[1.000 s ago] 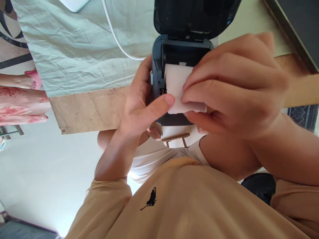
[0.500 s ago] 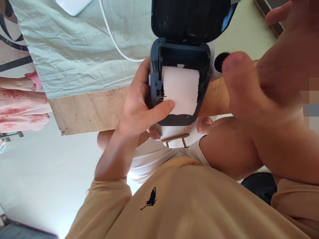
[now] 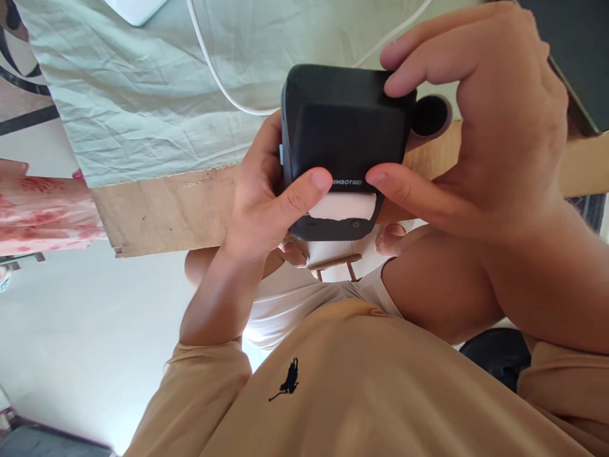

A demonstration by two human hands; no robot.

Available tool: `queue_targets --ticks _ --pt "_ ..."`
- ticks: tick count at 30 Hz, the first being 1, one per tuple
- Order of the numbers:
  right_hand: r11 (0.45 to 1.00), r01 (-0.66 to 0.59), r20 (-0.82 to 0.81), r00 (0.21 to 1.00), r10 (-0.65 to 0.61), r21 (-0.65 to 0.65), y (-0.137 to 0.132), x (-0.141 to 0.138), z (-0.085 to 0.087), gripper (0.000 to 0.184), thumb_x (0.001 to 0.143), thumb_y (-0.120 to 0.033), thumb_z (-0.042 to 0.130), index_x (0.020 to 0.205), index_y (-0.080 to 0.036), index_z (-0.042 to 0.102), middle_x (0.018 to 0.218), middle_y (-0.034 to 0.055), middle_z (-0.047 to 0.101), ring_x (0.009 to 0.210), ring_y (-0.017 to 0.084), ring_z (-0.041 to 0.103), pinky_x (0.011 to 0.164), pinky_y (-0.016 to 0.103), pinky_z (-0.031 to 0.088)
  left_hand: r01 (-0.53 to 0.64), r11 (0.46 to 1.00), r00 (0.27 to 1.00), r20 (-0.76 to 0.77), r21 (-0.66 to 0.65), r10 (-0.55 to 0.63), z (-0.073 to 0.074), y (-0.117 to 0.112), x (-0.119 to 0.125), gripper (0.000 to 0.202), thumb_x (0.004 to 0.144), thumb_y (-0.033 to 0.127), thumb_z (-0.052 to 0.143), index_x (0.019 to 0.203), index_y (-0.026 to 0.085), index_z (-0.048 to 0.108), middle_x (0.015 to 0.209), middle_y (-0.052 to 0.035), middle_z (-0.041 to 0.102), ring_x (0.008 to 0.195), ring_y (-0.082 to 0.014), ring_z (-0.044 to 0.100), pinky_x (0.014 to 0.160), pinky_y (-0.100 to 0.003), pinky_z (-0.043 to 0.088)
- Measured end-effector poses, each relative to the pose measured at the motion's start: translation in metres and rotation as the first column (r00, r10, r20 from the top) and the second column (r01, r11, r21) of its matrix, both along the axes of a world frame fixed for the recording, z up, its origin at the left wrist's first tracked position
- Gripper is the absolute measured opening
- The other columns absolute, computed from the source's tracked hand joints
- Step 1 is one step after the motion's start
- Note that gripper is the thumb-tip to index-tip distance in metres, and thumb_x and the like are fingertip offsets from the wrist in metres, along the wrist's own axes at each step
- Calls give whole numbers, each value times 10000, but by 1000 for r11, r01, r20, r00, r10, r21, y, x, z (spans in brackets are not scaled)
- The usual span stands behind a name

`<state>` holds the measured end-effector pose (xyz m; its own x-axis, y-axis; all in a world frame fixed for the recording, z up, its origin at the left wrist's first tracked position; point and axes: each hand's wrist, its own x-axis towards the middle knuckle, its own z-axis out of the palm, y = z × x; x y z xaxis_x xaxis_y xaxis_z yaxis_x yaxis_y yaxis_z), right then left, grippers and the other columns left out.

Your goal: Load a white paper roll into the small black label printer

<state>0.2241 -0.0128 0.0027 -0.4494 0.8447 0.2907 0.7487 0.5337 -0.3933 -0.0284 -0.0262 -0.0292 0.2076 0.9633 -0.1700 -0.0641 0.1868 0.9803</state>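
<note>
A black label printer (image 3: 349, 133) is held near the table's front edge, its lid down. White paper (image 3: 345, 206) sticks out of the slot at its front. My left hand (image 3: 266, 190) wraps round the printer's left side, thumb on top beside the paper; its other fingers are mostly hidden underneath. My right hand (image 3: 499, 127) is curved over the printer's right side. Its thumb touches the lid near the printed lettering and its fingertips rest on the far right corner.
A green cloth (image 3: 166, 108) covers most of the wooden table (image 3: 166, 212). Across it runs a white cable (image 3: 214, 73). A dark-ended cylinder (image 3: 432, 115) stands right of the printer, and a dark flat object (image 3: 580, 57) lies farther right. At far left, another person's pink patterned clothing (image 3: 42, 206) shows.
The printer's lid has swung down over the white paper roll. My right hand has come in from the right onto the lid. My left hand keeps its hold.
</note>
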Motion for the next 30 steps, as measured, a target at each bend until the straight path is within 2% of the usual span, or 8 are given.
queue_targets --ticks 5,8,13,17,20,22,26,30 --pt "993 56 -41 997 -60 -100 1 -2 -1 794 1105 -916 430 1539 -309 699 1565 5 724 1485 281 709 1244 525 523 -41 996 998 49 -85 45 12 2 4 556 771 584 1096 1159 326 794 1178 -66 838 1142 -367 848 946 -477 700" --pt "976 106 -61 991 -120 -190 4 -5 1 903 1029 -1016 380 1528 -352 733 1565 -25 736 1487 280 703 1262 528 510 -38 996 997 59 -82 43 9 4 4 575 749 594 1120 1142 323 798 1133 -63 818 1077 -340 818 875 -448 658" --pt "983 110 -71 990 -122 -148 3 -4 -4 906 1036 -1026 412 1580 -367 712 1627 -31 716 1479 266 696 1279 504 522 -43 997 992 112 -64 50 7 4 3 687 694 673 1169 1157 309 815 1047 -37 781 1014 -299 784 825 -417 625" --pt "984 156 -182 968 -171 -90 -14 -7 -16 831 1130 -928 315 1518 -352 771 1500 -18 784 1611 259 632 1325 469 539 1 1000 985 172 -28 4 -2 4 -5 877 764 745 1109 1447 300 787 1348 -74 821 1312 -371 816 978 -444 723" --pt "973 201 -217 951 -222 -113 -31 -14 -21 843 1200 -793 168 1416 -299 816 1398 14 806 1730 249 547 1372 466 528 82 997 977 198 16 -83 -4 5 -6 958 853 830 999 1622 333 721 1599 -44 761 1656 -475 671 1163 -493 732" --pt "975 184 -211 955 -206 -121 -36 -16 -22 820 1216 -749 172 1393 -275 818 1388 27 802 1758 250 524 1386 465 526 76 997 983 169 -25 -71 0 6 -4 961 861 880 950 1639 372 708 1675 -7 740 1753 -492 583 1268 -509 691" --pt "984 148 -186 969 -165 -101 -29 -10 -21 761 1226 -720 237 1448 -243 787 1443 42 785 1770 261 527 1401 466 526 0 989 990 137 -148 20 11 8 5 751 881 776 971 1490 379 781 1668 24 772 1817 -444 519 1368 -467 622" --pt "1000 16 -131 991 -15 6 -9 3 -20 647 1207 -695 405 1628 -281 670 1612 33 724 1691 266 634 1361 456 535 -25 997 954 296 -69 44 -3 10 5 298 1043 591 835 1182 327 827 1509 -8 848 1822 -364 508 1402 -446 583"
